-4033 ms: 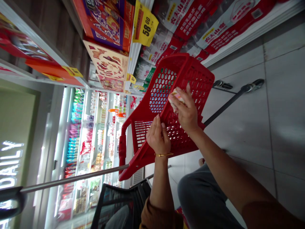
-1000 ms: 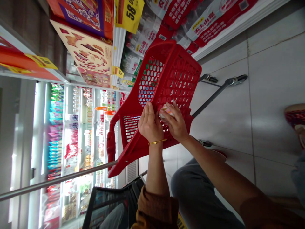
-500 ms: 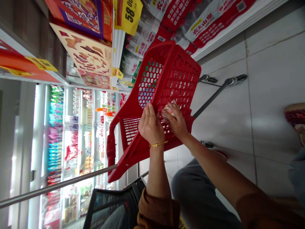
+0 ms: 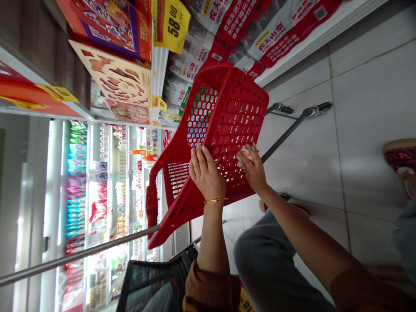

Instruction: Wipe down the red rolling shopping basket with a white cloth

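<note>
The picture is turned on its side, with the floor at the right. A red plastic trolley basket (image 4: 224,104) with a perforated wall stands in front of me. My left hand (image 4: 206,175), with a gold bangle at the wrist, lies flat on the basket's wall near its edge, fingers stretched out. My right hand (image 4: 255,171) is closed on a small pale and orange item (image 4: 244,155) and presses it against the outside of the wall. I cannot make out what the item is.
The basket sits on a grey wheeled frame (image 4: 292,123) on a tiled floor. Shelves hold bottled water packs (image 4: 260,26), gift boxes (image 4: 113,76) and a yellow price tag (image 4: 172,21). A lit chiller (image 4: 97,195), a metal bar (image 4: 81,255), a black basket (image 4: 149,281) and someone's shoe (image 4: 401,162) are nearby.
My right hand has slid with the item across the basket wall, first toward my left hand, then away toward the floor side. My left hand has stayed on the basket.
</note>
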The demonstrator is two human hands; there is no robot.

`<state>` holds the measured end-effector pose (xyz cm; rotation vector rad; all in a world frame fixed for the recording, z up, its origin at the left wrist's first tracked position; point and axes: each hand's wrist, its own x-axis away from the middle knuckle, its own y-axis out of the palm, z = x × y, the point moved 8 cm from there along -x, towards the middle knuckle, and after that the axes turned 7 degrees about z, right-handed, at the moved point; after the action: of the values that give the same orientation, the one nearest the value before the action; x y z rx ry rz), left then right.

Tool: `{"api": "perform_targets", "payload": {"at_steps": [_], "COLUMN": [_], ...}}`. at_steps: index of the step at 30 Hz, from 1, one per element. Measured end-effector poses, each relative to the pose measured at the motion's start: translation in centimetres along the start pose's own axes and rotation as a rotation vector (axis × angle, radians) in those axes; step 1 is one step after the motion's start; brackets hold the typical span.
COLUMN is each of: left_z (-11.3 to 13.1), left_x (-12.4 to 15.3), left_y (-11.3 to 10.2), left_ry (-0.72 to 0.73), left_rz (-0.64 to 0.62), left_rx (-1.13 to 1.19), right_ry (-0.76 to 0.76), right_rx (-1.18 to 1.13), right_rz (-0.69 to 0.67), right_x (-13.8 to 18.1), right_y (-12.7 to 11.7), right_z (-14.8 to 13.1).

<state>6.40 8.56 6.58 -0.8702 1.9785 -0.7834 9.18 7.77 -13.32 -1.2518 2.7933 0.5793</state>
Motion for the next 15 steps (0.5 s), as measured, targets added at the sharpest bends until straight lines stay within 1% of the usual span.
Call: {"api": "perform_targets", "payload": {"at_steps": [4, 9, 12, 15], "left_z": [-0.1, -0.2, -0.2, -0.1], "left_x": [0.1, 0.2, 0.2, 0.1], "left_y": [0.3, 0.5, 0.5, 0.4], "left_ry": [-0.009, -0.013, -0.018, -0.023], "left_rz": [-0.008, -0.004, -0.011, -0.019], "left_rx": [-0.012, -0.039, -0.060, -0.043], "right_ry": [0.039, 0.047, 0.015, -0.069], "right_rx": [-0.003, -0.028, -0.044, -0.028], "right_rz": [0.003, 0.047, 0.049, 0.019], "right_x": [0.2, 0.4, 0.0, -1.0], "right_y": [0.0, -1.1, -1.5, -0.7], "right_z": [0.6, 0.0, -1.6, -4.3]}}
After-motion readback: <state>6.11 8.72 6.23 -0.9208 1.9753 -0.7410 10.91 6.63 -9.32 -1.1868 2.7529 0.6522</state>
